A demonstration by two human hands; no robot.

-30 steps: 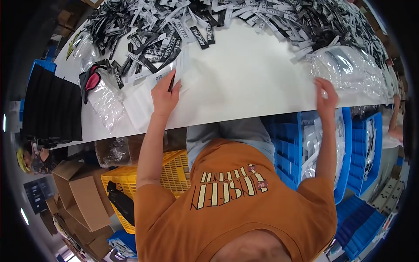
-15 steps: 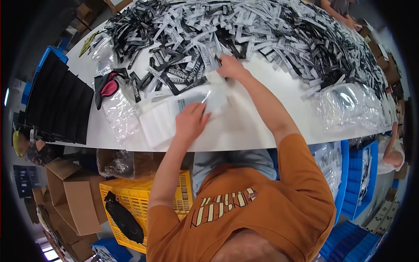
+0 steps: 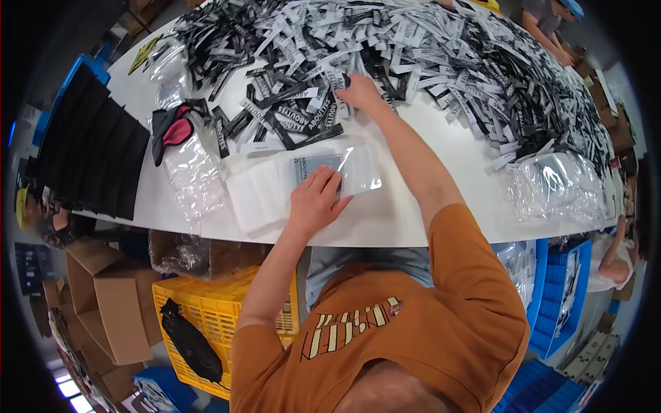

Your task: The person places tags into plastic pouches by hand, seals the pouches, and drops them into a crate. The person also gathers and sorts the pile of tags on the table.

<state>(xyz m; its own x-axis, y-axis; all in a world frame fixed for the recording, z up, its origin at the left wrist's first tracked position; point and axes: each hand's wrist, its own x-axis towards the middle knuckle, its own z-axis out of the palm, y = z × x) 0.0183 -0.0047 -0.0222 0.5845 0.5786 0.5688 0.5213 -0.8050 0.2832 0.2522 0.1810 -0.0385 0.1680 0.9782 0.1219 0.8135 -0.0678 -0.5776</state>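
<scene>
My left hand (image 3: 316, 201) lies flat with its fingers spread on a clear bag (image 3: 361, 171) that has a grey printed label (image 3: 315, 165) at its left part. Under and left of it is a stack of white sheets or bags (image 3: 255, 196). At the near edge of a big pile of black and white printed strips (image 3: 441, 62), my right hand (image 3: 359, 93) has its fingers pressed together on the strips; what they grip, if anything, is hidden.
Clear plastic bags (image 3: 558, 189) lie at the right and more (image 3: 193, 179) at the left, below a black and pink item (image 3: 177, 131). Black stacked trays (image 3: 96, 148) stand far left. Below are a yellow crate (image 3: 227, 310) and blue bins (image 3: 561, 296). Other people are at the right.
My right hand has crossed from the right side to the strip pile. My left hand has moved onto the clear bag with the grey label. The camera view has shifted.
</scene>
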